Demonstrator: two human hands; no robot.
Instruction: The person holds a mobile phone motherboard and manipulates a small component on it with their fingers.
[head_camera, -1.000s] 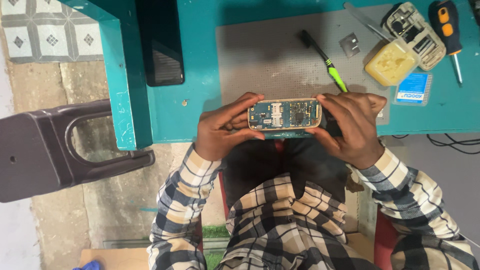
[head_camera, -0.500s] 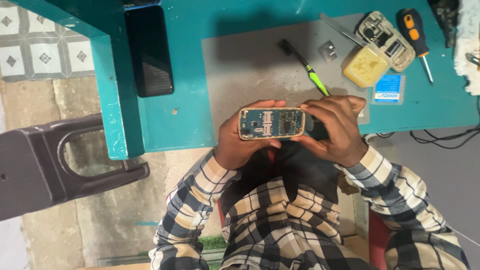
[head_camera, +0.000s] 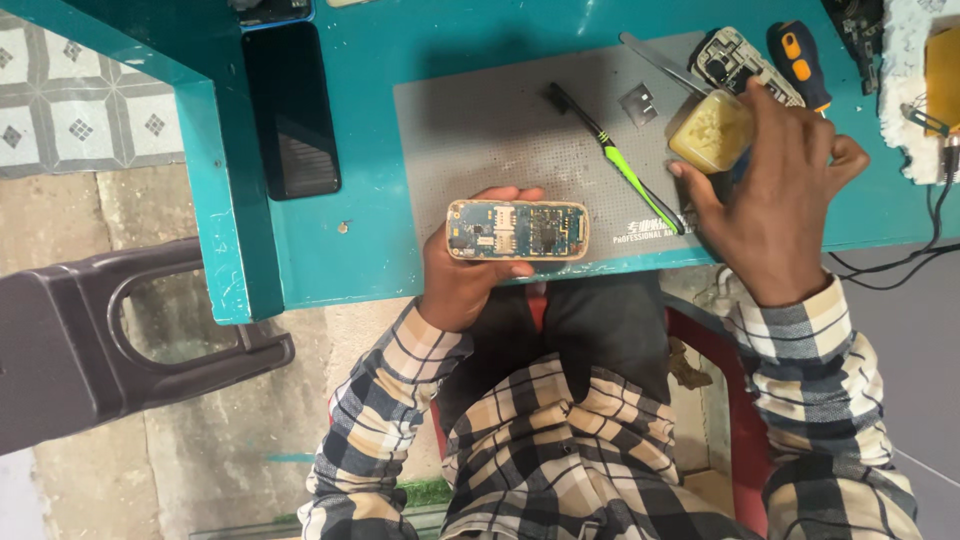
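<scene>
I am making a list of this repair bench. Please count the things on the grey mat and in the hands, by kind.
Opened phone, in left hand: 1
Brush: 1
Yellow tub, at right hand: 1
Screwdriver: 1
Phone frame: 1
Small metal plate: 1
Tweezers: 1
Total: 7

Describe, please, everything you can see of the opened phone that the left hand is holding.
The opened phone is a small bar-shaped handset with its back cover off, baring a blue-green circuit board with metal slots and chips inside a tan frame. It lies lengthwise, board facing up, over the near edge of the grey work mat. The left hand cradles it from below; nothing else touches it.
</scene>
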